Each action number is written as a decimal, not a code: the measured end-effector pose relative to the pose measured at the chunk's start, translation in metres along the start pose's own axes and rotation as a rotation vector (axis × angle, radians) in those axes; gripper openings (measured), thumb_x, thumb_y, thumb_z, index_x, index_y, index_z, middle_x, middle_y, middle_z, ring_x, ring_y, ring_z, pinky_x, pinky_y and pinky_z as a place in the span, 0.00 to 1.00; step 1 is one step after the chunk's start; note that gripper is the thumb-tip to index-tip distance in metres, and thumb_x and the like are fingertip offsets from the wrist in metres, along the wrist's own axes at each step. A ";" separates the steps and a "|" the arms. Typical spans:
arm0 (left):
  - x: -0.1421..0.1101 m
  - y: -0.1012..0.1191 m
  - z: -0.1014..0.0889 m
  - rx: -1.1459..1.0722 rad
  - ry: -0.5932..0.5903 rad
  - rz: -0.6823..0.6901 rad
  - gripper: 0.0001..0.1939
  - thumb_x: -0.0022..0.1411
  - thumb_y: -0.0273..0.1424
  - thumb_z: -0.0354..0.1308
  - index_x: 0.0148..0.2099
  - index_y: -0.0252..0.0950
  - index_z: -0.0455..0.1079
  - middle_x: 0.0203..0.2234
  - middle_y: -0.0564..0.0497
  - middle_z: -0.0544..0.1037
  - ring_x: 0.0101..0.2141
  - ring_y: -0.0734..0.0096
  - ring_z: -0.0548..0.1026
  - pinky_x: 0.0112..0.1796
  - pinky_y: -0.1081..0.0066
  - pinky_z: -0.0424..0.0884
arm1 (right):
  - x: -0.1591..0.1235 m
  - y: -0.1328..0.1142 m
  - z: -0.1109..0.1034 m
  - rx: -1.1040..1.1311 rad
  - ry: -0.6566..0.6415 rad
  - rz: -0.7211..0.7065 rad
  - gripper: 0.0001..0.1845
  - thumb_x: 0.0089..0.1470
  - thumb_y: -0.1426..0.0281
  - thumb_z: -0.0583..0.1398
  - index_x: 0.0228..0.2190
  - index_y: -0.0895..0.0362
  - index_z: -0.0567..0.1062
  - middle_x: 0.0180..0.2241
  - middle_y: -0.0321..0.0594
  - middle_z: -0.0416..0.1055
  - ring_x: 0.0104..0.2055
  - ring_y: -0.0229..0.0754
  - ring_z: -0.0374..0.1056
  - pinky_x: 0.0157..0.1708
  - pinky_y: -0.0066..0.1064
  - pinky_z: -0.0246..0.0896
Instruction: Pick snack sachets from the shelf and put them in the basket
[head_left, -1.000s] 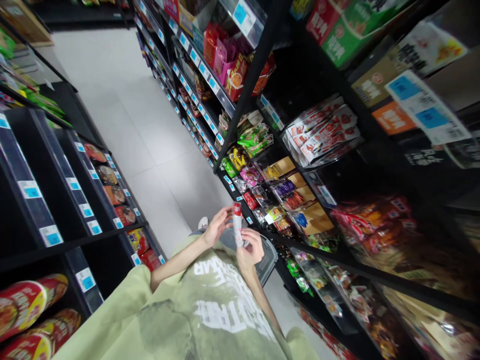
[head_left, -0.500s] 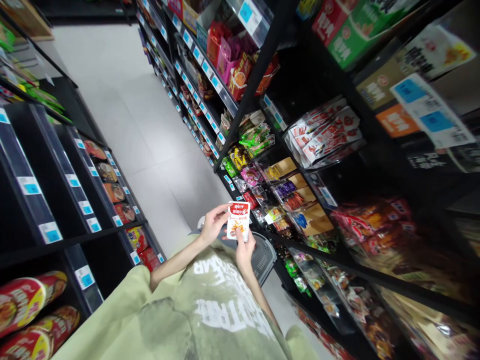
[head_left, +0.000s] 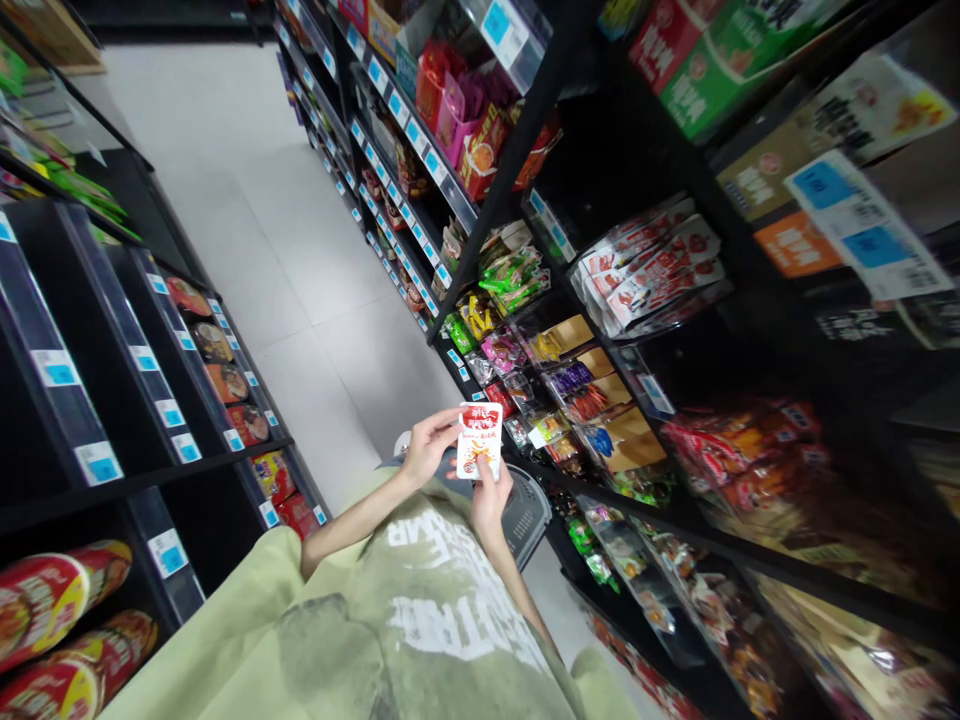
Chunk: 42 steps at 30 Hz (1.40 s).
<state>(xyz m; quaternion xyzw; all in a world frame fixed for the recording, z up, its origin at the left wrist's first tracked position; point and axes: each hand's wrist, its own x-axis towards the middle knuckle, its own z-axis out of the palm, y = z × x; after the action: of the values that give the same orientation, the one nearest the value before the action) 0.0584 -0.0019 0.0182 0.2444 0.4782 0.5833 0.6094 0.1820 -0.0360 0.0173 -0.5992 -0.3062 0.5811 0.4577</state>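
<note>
A small red-and-white snack packet is held up in front of my chest, its printed face towards me. My right hand grips its lower part, the thumb pressed on the front. At the packet's left edge is my left hand, with fingers bent and their tips against it; the far fingers are partly hidden behind the packet. Just below and behind my hands shows a grey plastic basket, mostly covered by my arms and shirt.
To the right, a black shelf rack holds bagged snacks and small packets in bins. On the left, another rack carries price labels and red instant-noodle tubs. A pale tiled floor runs between them.
The packet has shifted very slightly to the right in view, still in both hands. Otherwise the hands and shelves look the same.
</note>
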 end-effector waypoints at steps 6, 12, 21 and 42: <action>0.000 -0.001 0.000 -0.004 -0.006 -0.016 0.19 0.58 0.36 0.64 0.51 0.33 0.76 0.49 0.40 0.79 0.44 0.57 0.79 0.34 0.71 0.76 | 0.002 0.003 -0.001 0.041 0.049 -0.006 0.21 0.52 0.59 0.64 0.42 0.62 0.74 0.33 0.44 0.79 0.25 0.45 0.74 0.26 0.36 0.71; 0.000 -0.001 0.000 0.004 0.005 -0.024 0.20 0.58 0.36 0.64 0.51 0.32 0.76 0.48 0.40 0.80 0.43 0.58 0.80 0.32 0.72 0.77 | 0.002 0.004 -0.001 0.041 0.036 0.002 0.20 0.52 0.60 0.64 0.41 0.62 0.75 0.33 0.45 0.80 0.26 0.46 0.75 0.28 0.38 0.71; 0.000 -0.006 0.000 0.017 0.010 -0.027 0.21 0.58 0.37 0.64 0.51 0.32 0.75 0.48 0.39 0.80 0.41 0.58 0.80 0.31 0.72 0.77 | 0.003 0.006 -0.003 0.009 0.053 0.004 0.21 0.52 0.59 0.64 0.41 0.62 0.74 0.34 0.46 0.80 0.25 0.45 0.74 0.26 0.36 0.71; -0.003 -0.006 0.002 0.049 0.010 -0.026 0.21 0.59 0.38 0.63 0.52 0.33 0.75 0.50 0.39 0.79 0.45 0.56 0.79 0.31 0.72 0.77 | 0.000 -0.001 -0.002 0.023 0.024 0.027 0.25 0.58 0.52 0.55 0.41 0.62 0.75 0.30 0.47 0.79 0.26 0.47 0.75 0.26 0.37 0.72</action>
<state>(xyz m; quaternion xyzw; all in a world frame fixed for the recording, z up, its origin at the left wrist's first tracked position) 0.0635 -0.0052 0.0142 0.2503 0.4983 0.5647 0.6084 0.1844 -0.0356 0.0180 -0.6049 -0.2858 0.5836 0.4602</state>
